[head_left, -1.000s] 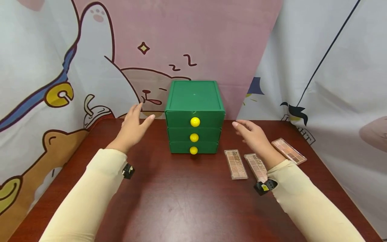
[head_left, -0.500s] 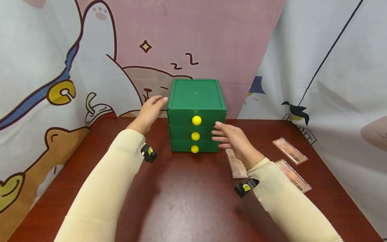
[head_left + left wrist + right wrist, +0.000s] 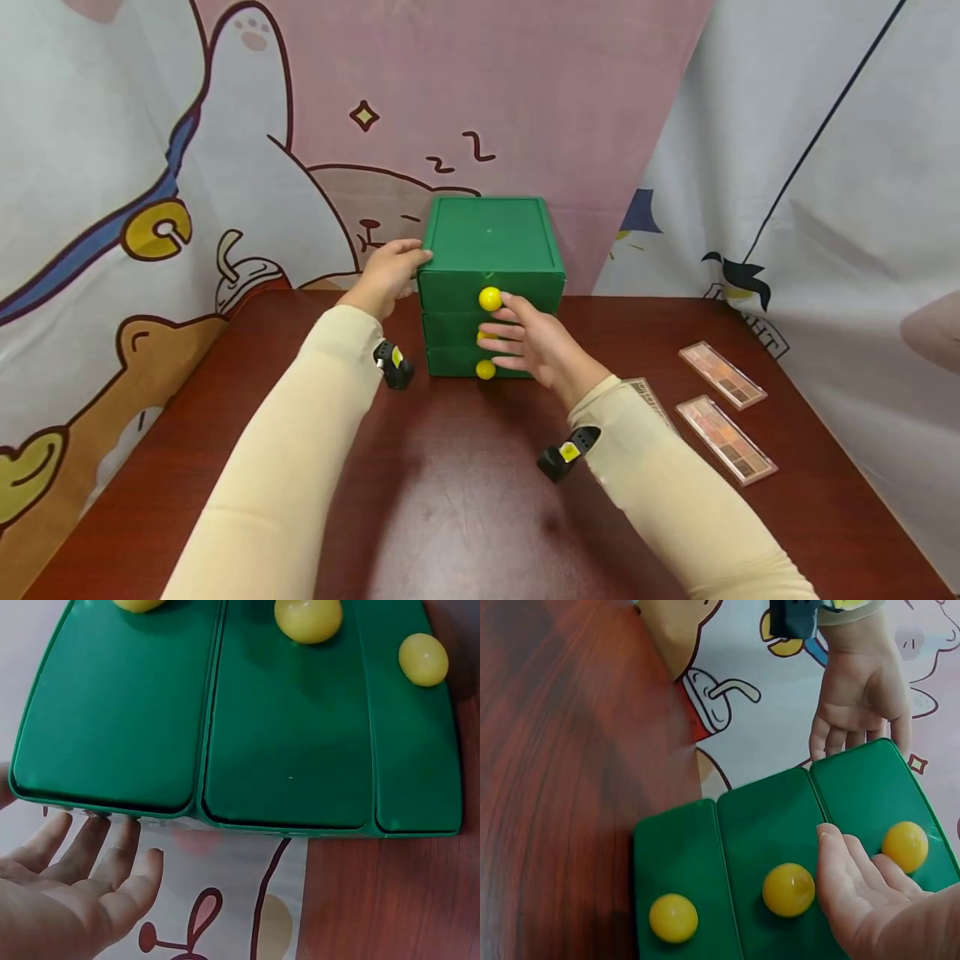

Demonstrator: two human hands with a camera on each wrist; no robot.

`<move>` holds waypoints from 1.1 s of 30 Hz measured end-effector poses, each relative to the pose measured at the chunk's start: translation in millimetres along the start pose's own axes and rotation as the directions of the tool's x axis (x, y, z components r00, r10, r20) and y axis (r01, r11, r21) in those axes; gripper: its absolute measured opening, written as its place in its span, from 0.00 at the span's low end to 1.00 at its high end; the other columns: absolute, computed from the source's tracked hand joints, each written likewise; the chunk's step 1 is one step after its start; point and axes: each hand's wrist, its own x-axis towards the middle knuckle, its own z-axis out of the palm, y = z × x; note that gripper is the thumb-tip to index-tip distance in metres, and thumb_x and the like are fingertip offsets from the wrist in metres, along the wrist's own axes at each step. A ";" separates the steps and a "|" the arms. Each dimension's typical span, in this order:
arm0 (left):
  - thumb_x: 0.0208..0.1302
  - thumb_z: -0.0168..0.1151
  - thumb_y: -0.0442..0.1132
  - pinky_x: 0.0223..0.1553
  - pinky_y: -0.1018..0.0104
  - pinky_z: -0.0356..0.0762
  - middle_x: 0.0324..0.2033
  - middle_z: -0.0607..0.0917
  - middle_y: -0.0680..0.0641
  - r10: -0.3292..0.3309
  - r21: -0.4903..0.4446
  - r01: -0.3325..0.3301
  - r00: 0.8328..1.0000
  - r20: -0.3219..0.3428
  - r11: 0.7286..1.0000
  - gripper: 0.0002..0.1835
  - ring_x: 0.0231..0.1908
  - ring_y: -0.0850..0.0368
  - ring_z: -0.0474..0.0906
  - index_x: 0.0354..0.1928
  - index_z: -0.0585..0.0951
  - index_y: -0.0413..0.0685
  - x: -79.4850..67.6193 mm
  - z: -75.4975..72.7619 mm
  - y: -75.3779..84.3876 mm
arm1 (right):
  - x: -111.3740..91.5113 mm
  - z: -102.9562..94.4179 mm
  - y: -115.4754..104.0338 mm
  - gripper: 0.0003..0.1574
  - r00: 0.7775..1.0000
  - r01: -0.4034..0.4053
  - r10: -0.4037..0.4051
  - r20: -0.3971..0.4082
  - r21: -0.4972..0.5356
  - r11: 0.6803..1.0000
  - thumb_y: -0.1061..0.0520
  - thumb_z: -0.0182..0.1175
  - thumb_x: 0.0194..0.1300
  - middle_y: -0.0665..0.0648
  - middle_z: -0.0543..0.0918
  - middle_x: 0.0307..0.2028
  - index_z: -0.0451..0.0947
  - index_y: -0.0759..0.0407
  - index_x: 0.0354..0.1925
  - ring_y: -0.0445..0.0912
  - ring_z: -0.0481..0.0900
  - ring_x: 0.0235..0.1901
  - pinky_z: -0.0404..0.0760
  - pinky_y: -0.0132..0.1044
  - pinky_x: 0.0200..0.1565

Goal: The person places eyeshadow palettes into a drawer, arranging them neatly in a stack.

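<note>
A green three-drawer box [image 3: 491, 233] with round yellow knobs stands at the back of the table, its drawers closed. My left hand [image 3: 388, 275] is at the box's upper left side, thumb by the top edge; in the left wrist view its loosely bent fingers [image 3: 112, 859] reach along that side. In front of the drawers, my right hand [image 3: 543, 342] has its fingers extended, and its thumb tip is right at the top knob [image 3: 490, 298]. Its fingers overlap the middle knob in the head view. The right wrist view shows the hand beside the top knob [image 3: 905, 847], not wrapped around it.
Two eyeshadow palettes [image 3: 723, 375] lie on the right of the dark red table [image 3: 450, 517]. A third palette [image 3: 651, 398] is mostly hidden under the right forearm. A cartoon-printed cloth [image 3: 577, 125] hangs behind the box and along both sides.
Both hands have moved inward to the box: the left from open space to its left side, the right from above the palettes to the top knob. The box and drawers look unchanged.
</note>
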 end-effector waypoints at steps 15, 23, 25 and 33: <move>0.71 0.56 0.43 0.62 0.54 0.68 0.65 0.70 0.47 -0.022 -0.057 0.025 0.999 0.044 0.998 0.28 0.64 0.51 0.67 0.71 0.64 0.53 6.3 -0.7 1.1 | 18.3 7.9 -2.6 0.41 0.995 -0.103 0.103 0.016 0.309 0.945 0.35 0.45 0.73 0.61 0.67 0.68 0.54 0.59 0.70 0.53 0.68 0.65 0.65 0.46 0.66; 0.70 0.55 0.40 0.61 0.55 0.69 0.67 0.67 0.48 0.065 0.035 -0.066 0.997 0.030 0.997 0.27 0.64 0.51 0.67 0.70 0.66 0.54 9.3 -0.6 -0.7 | 21.0 18.7 -5.0 0.30 0.990 -0.105 0.138 -0.030 0.500 0.860 0.39 0.47 0.73 0.59 0.69 0.66 0.62 0.58 0.59 0.52 0.69 0.65 0.64 0.45 0.66; 0.70 0.55 0.39 0.61 0.54 0.69 0.67 0.68 0.48 0.078 0.042 -0.079 0.997 0.026 0.996 0.27 0.63 0.51 0.67 0.70 0.67 0.53 10.0 -1.2 -1.3 | 22.0 21.4 -5.7 0.27 0.990 -0.098 0.139 -0.039 0.523 0.847 0.40 0.48 0.73 0.59 0.70 0.66 0.65 0.58 0.56 0.52 0.70 0.65 0.65 0.45 0.66; 0.70 0.55 0.39 0.61 0.54 0.69 0.68 0.67 0.48 0.095 0.063 -0.099 0.993 0.063 0.993 0.27 0.63 0.50 0.68 0.70 0.66 0.53 10.8 -6.7 -1.5 | 21.0 27.1 -3.9 0.21 0.989 -0.081 0.134 -0.060 0.533 0.842 0.42 0.47 0.74 0.59 0.72 0.64 0.67 0.57 0.51 0.52 0.72 0.63 0.67 0.45 0.65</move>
